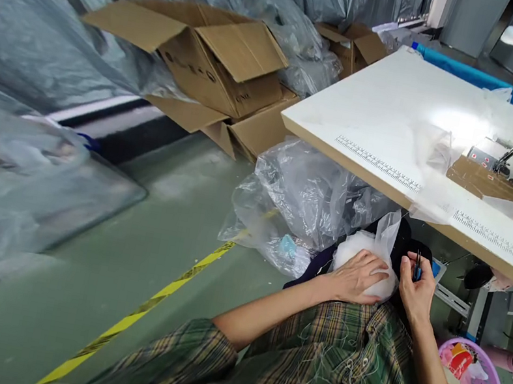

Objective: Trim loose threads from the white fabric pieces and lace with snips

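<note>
Loosely bunched fabric (357,244) (sheer), perhaps snips (417,272)

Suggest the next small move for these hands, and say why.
Probably bring the small snips in the right hand toward the white sheer fabric on the lap: the left hand rests on that bundle, while the snips point upward beside it, apart from the fabric.
</note>
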A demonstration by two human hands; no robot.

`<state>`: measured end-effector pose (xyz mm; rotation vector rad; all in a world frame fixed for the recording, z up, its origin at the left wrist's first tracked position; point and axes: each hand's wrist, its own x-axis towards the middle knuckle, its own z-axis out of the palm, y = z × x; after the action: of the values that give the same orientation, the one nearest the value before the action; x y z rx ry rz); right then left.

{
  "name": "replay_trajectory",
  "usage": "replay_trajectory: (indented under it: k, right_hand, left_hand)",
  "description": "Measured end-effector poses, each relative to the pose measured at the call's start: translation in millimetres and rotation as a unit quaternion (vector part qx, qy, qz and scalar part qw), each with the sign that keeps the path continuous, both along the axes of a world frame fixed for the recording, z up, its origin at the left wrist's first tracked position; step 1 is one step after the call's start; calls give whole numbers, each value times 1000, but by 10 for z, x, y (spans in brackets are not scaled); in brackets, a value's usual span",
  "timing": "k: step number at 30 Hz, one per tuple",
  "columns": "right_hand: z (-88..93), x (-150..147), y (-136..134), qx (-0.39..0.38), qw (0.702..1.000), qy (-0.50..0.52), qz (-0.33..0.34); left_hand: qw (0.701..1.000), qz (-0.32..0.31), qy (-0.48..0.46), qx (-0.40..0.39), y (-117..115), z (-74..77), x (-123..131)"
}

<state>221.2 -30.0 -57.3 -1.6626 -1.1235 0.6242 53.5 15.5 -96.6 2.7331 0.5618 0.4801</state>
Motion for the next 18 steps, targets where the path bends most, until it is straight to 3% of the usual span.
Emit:
replay_trajectory:
  k: [3,6,9,11,15,18]
  right_hand:
    - [109,-138,200,82,995,-60,0]
    - [192,-290,430,150,969,-183,-70]
    - [198,-379,595,163,927,-301,-155]
    - [150,-394,633,156,915,-331,-169]
    - [9,-366,578,148,929,-304,-149]
    - [-44,-343,503,139,955,-235,-114]
  left_hand:
    - [999,-4,27,20,2,-84,22]
    - [997,2,53,56,6,-122,40]
    - [996,4,37,83,13,-133,31]
    - [996,8,-1,92,12,-136,17]
    - [986,16,-102,127,-26,-92,-4]
    - [960,37,-233,150,-36,54,-38]
